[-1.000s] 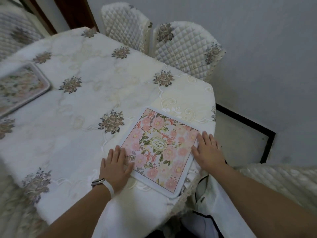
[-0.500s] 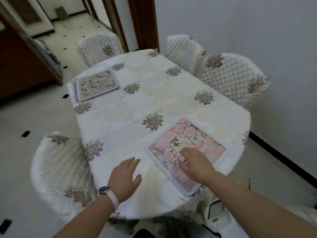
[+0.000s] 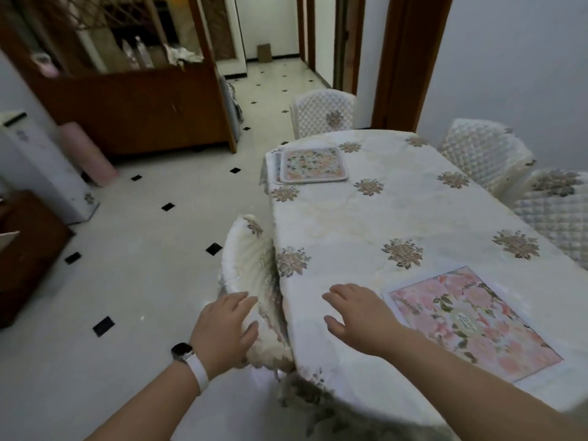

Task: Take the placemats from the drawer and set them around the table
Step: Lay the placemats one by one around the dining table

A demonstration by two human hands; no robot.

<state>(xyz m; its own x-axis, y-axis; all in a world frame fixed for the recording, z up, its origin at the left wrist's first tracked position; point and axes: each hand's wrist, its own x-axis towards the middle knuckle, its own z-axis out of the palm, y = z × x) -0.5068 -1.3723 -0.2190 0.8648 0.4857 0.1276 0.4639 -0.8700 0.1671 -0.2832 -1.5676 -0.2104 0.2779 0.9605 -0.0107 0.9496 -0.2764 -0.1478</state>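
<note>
A pink floral placemat lies flat on the near right end of the table, which wears a white cloth with brown flower motifs. At the far left end of the table lies a small stack of floral placemats. My right hand hovers over the cloth just left of the near placemat, fingers spread, holding nothing. My left hand, with a white watch on the wrist, is off the table's left edge in front of a covered chair, fingers relaxed and empty.
Quilted white chairs stand at the far end and along the right side. A brown wooden cabinet and a white appliance stand across the tiled floor to the left. A doorway opens behind the table.
Both hands have come off the near placemat and moved left. The view has swung left, so the placemat now sits at the lower right and the cabinet has come into view.
</note>
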